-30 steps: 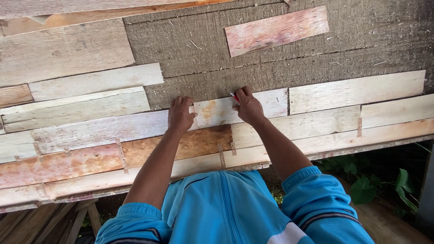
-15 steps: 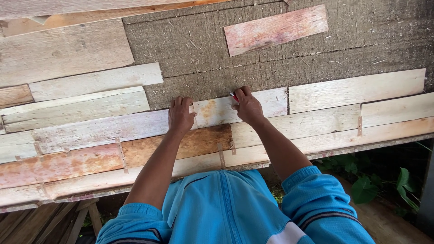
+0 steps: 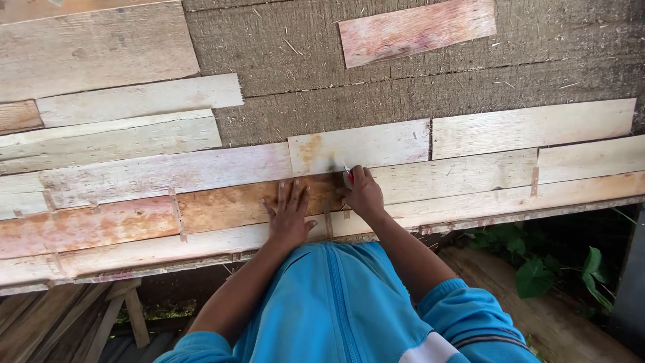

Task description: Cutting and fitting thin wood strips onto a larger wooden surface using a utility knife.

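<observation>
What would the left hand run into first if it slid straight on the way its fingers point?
The left hand lies flat on the brown strip, fingers pointing up the board. Going straight on, it would probably meet the pale strip first.

Both forearms are seen extended forward from blue sleeves pushed up toward the elbows, converging toward the far middle of the view. The left hand (image 3: 289, 214) is laid flat, palm down, fingers straight and slightly spread, thumb angled out to the right. The right hand (image 3: 363, 192) is placed just right of and slightly farther than the left, knuckles up, fingers curled inward in a closed pinch; the fingertips themselves are hidden. The hands are near each other, not touching.
</observation>
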